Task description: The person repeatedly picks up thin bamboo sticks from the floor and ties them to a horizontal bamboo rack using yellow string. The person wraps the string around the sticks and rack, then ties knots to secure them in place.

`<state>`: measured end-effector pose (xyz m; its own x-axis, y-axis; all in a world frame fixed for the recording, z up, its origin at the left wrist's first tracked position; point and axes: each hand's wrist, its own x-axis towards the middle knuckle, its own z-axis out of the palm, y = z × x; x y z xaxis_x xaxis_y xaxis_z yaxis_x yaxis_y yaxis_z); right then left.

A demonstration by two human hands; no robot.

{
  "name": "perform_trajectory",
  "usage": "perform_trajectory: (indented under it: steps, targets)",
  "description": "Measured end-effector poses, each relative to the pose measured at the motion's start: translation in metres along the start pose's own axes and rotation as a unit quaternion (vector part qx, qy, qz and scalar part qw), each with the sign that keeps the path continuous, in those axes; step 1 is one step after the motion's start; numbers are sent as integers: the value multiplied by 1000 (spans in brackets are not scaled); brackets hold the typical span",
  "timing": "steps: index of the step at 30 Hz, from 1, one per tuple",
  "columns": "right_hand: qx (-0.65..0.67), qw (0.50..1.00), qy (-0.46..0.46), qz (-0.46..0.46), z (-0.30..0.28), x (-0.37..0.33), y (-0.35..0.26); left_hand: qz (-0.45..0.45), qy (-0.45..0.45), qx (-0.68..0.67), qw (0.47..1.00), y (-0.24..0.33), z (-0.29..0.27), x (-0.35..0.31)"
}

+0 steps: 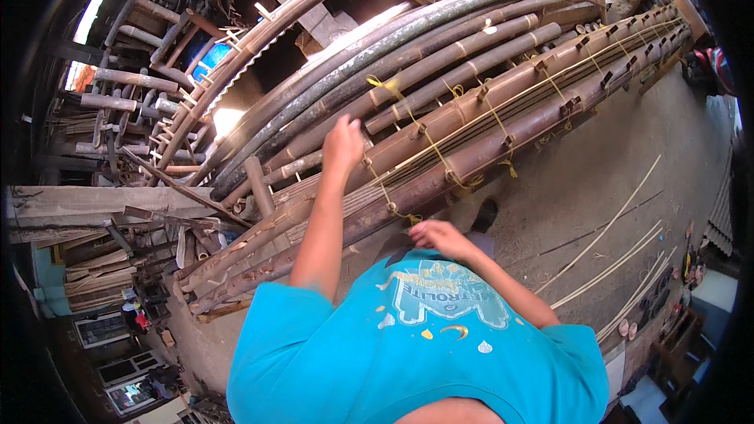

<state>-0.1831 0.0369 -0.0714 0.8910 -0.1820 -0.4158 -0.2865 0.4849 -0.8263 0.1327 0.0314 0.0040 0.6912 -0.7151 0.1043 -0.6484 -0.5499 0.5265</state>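
Two thick brown bamboo poles, the near pole [479, 159] and the far pole [444, 123], run side by side in front of me. Thin bamboo strips [345, 206] lie lengthwise between them. Yellow cord [431, 142] loops across both poles around short pegs. My left hand [344, 144] is stretched over the far pole, its fingers curled closed; whatever it may hold is too small to make out. Close to my body, my right hand [440, 237] is closed beside a yellow cord end [413, 219] at the near pole. I cannot tell whether it grips that cord.
Loose bamboo poles [424, 67] are stacked beyond the frame. A curved bamboo piece with pegs [206, 90] rises at the far left. Long thin strips [609, 265] lie on the concrete floor to the right. A concrete ledge [102, 198] is at left.
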Motion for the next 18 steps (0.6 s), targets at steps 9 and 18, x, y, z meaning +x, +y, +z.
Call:
perform_trajectory:
  steps: [9, 18]
  targets:
    - [172, 897, 291, -284, 103, 71, -64, 195, -56, 9, 979, -55, 31, -137]
    - [-668, 598, 353, -267, 37, 176, -117, 68, -106, -99, 987, 4, 1, -116]
